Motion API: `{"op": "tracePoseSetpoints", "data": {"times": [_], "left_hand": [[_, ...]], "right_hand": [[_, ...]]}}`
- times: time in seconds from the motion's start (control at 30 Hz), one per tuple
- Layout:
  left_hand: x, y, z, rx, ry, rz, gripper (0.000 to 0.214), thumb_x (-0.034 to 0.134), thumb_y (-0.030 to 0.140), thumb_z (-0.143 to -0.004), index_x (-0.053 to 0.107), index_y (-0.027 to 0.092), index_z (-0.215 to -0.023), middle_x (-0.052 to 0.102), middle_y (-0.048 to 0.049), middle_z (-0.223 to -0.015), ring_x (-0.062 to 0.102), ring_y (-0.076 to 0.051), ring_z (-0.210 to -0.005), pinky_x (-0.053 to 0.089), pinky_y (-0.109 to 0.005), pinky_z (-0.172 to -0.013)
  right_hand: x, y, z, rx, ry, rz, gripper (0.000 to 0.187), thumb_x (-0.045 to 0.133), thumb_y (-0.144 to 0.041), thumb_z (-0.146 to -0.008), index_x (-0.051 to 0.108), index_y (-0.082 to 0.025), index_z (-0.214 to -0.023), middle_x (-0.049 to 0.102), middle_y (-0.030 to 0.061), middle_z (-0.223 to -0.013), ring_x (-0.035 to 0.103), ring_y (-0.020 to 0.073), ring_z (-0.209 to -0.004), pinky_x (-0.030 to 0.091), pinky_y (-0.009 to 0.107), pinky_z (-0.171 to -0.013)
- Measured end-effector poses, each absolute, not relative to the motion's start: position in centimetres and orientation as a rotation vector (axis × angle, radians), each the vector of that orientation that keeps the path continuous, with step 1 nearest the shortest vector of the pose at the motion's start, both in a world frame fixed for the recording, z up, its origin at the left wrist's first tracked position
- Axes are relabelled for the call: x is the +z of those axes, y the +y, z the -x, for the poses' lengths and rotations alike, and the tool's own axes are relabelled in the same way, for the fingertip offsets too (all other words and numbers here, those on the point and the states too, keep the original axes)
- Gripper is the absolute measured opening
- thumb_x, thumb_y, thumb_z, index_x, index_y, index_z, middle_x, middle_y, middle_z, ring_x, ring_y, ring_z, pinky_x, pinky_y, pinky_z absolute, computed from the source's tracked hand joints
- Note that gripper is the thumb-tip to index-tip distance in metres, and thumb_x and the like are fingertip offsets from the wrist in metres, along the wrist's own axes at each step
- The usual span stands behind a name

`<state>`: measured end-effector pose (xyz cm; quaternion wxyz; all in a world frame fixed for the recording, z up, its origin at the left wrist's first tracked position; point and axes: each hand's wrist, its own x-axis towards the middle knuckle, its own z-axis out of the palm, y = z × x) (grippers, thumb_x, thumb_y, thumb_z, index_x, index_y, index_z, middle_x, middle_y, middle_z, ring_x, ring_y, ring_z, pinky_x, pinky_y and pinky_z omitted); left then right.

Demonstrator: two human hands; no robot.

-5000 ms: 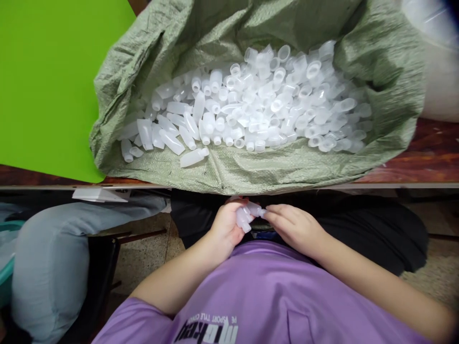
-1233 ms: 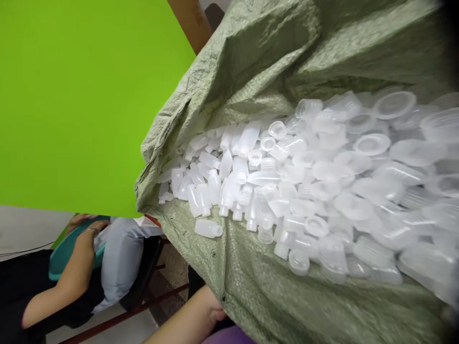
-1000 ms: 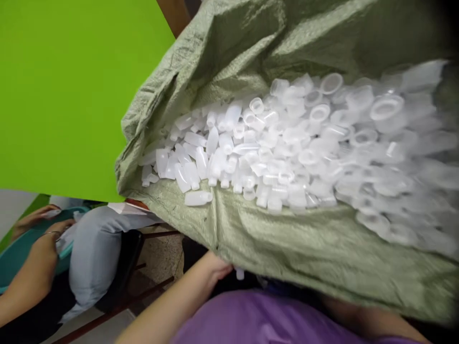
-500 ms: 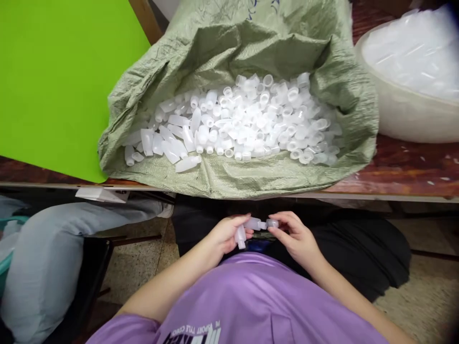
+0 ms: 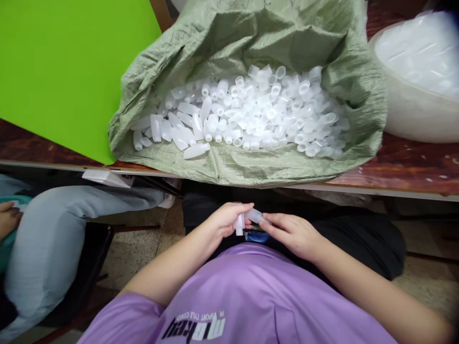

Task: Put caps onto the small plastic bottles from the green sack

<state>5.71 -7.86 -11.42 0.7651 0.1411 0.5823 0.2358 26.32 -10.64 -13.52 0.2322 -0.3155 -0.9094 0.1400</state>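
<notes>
My left hand (image 5: pixel 225 220) is closed around a couple of small translucent plastic bottles (image 5: pixel 239 222), held over my lap just below the table edge. My right hand (image 5: pixel 292 232) pinches the neck end of one bottle (image 5: pixel 255 215) that sticks out of the left hand; whether a cap sits under the fingertips is hidden. On the table in front lies an open green woven sack (image 5: pixel 251 165) heaped with several more of these bottles (image 5: pixel 251 112) and loose caps.
A bright green sheet (image 5: pixel 60 67) covers the table's left part. A white tub (image 5: pixel 416 81) of clear plastic pieces stands at the right on the brown table (image 5: pixel 412 169). Another person's grey-trousered leg (image 5: pixel 71 224) and hand (image 5: pixel 7 217) are at my left.
The view swung from close over the sack back down to my lap. My right hand has closed in on the bottle's neck, and the cap seen half a second ago no longer shows.
</notes>
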Motion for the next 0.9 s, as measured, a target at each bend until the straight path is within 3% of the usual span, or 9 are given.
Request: {"op": "tracePoseSetpoints", "data": {"times": [0.17,0.33,0.4,0.47,0.57,0.8,0.9], "left_hand": [[-11.7,-7.4,-6.3,0.529,1.321,-0.314,0.015,0.062,0.025,-0.077,0.060,0.011,-0.073,0.057,0.0005,-0.048,0.048,-0.008,-0.041,0.050,-0.026,-0.053],[-12.1,-7.2,-6.6,0.610,1.352,-0.423,0.018,0.069,0.025,-0.070,0.057,0.012,-0.069,0.055,0.0016,-0.047,0.048,-0.009,-0.038,0.049,-0.027,-0.049],[-12.1,-6.9,-6.7,0.633,1.349,-0.423,0.017,0.070,0.023,-0.069,0.058,0.012,-0.071,0.057,0.0012,-0.050,0.049,-0.008,-0.038,0.049,-0.026,-0.048],[-12.2,-6.6,-6.7,0.610,1.343,-0.388,0.015,0.069,0.021,-0.069,0.058,0.012,-0.071,0.057,0.0013,-0.050,0.049,-0.008,-0.038,0.049,-0.027,-0.049],[-12.5,-6.1,-6.8,0.559,1.334,-0.345,0.012,0.067,0.019,-0.072,0.057,0.012,-0.072,0.055,0.0021,-0.048,0.049,-0.009,-0.038,0.051,-0.029,-0.052],[-13.2,-5.7,-7.7,0.576,1.353,-0.348,0.009,0.064,0.016,-0.075,0.055,0.013,-0.074,0.057,0.0020,-0.051,0.049,-0.008,-0.038,0.051,-0.028,-0.051],[-12.8,-5.6,-7.6,0.516,1.316,-0.300,0.009,0.063,0.016,-0.076,0.056,0.012,-0.071,0.056,0.0021,-0.049,0.049,-0.007,-0.038,0.051,-0.026,-0.052]], "right_hand": [[-14.5,-9.4,-25.7,0.612,-2.220,1.153,0.025,0.053,-0.035,-0.085,0.063,-0.021,-0.103,0.068,0.0057,-0.088,0.064,0.0148,-0.076,0.053,0.026,-0.070],[-14.8,-9.6,-24.3,1.123,-1.842,1.519,0.032,0.048,-0.045,-0.085,0.064,-0.018,-0.078,0.062,0.0004,-0.062,0.057,0.0112,-0.052,0.048,0.021,-0.048],[-15.0,-9.9,-24.3,1.062,-1.843,1.473,0.028,0.050,-0.043,-0.084,0.064,-0.018,-0.081,0.063,0.0016,-0.066,0.059,0.0119,-0.057,0.050,0.022,-0.052],[-15.4,-10.0,-24.7,0.840,-1.973,1.311,0.021,0.053,-0.034,-0.084,0.065,-0.019,-0.092,0.067,0.0058,-0.084,0.063,0.0148,-0.074,0.053,0.026,-0.066],[-15.9,-9.8,-25.6,0.583,-2.170,1.094,0.024,0.048,-0.021,-0.087,0.064,-0.024,-0.104,0.065,0.0081,-0.105,0.061,0.0176,-0.096,0.052,0.031,-0.081],[-16.1,-9.4,-25.2,0.797,-1.896,1.277,0.016,0.059,-0.028,-0.081,0.065,-0.022,-0.095,0.065,0.0043,-0.084,0.064,0.0129,-0.073,0.056,0.024,-0.064],[-16.0,-10.0,-25.5,0.638,-2.039,1.190,0.018,0.053,-0.023,-0.085,0.064,-0.022,-0.100,0.066,0.0064,-0.093,0.064,0.0142,-0.083,0.055,0.026,-0.071]]}}
